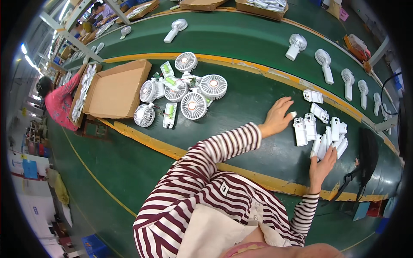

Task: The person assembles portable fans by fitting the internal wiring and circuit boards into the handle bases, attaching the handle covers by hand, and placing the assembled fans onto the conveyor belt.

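My left hand hovers over the dark green bench with its fingers stretched out, holding nothing. To its right lie several loose white plastic handle casings, some side by side and some at angles. My right hand is at the near side of a bunched pile of these casings, thumb and fingers closed around the nearest ones. How many it grips is hidden. Further left on the bench sits a cluster of white handheld fan heads with wires, green cells and opened handles.
An open cardboard box stands left of the fan cluster. Beyond the yellow edge, a green belt carries white handheld fans. A black bag-like item lies at the right. A person in pink works at the far left.
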A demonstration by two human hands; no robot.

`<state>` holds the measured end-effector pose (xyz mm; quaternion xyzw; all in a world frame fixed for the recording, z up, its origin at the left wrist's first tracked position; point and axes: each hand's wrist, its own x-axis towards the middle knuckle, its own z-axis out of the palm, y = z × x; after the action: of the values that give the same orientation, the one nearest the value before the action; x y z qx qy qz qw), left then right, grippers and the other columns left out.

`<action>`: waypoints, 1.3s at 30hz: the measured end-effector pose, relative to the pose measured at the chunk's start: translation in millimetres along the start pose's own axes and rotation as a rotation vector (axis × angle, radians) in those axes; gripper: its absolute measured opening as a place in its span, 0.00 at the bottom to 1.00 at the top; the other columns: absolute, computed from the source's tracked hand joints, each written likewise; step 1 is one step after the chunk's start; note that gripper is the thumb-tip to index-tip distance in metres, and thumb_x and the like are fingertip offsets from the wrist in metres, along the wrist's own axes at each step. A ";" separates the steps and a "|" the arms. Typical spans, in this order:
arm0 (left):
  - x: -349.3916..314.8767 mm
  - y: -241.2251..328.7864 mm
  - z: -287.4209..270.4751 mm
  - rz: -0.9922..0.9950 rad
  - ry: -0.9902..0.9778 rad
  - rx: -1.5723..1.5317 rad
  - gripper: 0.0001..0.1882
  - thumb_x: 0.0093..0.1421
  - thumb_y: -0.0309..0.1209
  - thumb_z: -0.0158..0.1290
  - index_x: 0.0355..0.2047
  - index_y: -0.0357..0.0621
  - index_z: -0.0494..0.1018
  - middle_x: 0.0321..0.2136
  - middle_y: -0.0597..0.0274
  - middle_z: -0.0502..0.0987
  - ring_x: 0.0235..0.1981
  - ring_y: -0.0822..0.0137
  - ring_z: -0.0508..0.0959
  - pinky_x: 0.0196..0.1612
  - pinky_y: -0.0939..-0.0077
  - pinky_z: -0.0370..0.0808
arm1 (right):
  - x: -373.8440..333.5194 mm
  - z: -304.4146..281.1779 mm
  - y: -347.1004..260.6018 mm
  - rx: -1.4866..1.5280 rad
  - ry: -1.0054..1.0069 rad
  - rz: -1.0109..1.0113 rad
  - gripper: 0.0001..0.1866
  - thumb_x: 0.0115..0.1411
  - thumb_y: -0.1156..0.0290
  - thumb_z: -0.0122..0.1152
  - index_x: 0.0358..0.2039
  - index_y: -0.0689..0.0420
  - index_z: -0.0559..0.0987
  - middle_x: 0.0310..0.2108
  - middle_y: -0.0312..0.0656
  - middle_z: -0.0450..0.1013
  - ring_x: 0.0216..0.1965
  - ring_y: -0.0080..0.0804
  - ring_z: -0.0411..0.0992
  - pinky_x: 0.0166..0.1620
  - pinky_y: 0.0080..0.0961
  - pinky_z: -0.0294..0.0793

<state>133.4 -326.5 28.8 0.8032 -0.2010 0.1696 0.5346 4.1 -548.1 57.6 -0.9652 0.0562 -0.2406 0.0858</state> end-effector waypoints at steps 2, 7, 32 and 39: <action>-24.0 -3.7 -32.1 0.014 -0.012 0.002 0.20 0.52 0.31 0.52 0.44 0.35 0.67 0.47 0.49 0.68 0.51 0.51 0.65 0.54 0.65 0.62 | 1.1 -27.3 -37.8 0.115 -0.019 -0.041 0.33 0.48 0.67 0.59 0.54 0.65 0.60 0.55 0.56 0.56 0.57 0.53 0.52 0.58 0.43 0.50; -83.6 0.3 -87.2 0.235 -0.334 0.091 0.13 0.49 0.31 0.53 0.35 0.39 0.72 0.45 0.55 0.70 0.54 0.54 0.64 0.56 0.52 0.58 | 49.7 -25.8 -152.7 0.645 -0.198 -0.260 0.28 0.48 0.68 0.61 0.50 0.65 0.66 0.50 0.54 0.63 0.53 0.47 0.59 0.56 0.34 0.56; -112.4 15.7 -130.2 0.195 -0.425 -0.046 0.12 0.43 0.28 0.55 0.30 0.36 0.74 0.42 0.53 0.70 0.52 0.55 0.64 0.57 0.57 0.56 | 79.3 -2.7 -268.3 1.273 -0.405 -0.134 0.37 0.37 0.74 0.68 0.50 0.68 0.63 0.37 0.40 0.64 0.36 0.25 0.65 0.39 0.18 0.67; -95.9 36.3 -142.5 -0.014 -0.476 -0.352 0.09 0.48 0.23 0.53 0.32 0.36 0.74 0.33 0.56 0.76 0.34 0.58 0.76 0.39 0.69 0.73 | 65.1 -6.6 -172.3 0.547 -0.034 -0.381 0.27 0.37 0.75 0.66 0.41 0.64 0.70 0.39 0.49 0.67 0.35 0.42 0.69 0.35 0.28 0.70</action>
<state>24.3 -193.4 63.7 0.7168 -0.3416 -0.0644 0.6045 69.7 -390.1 126.1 -0.9034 -0.1933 -0.2423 0.2962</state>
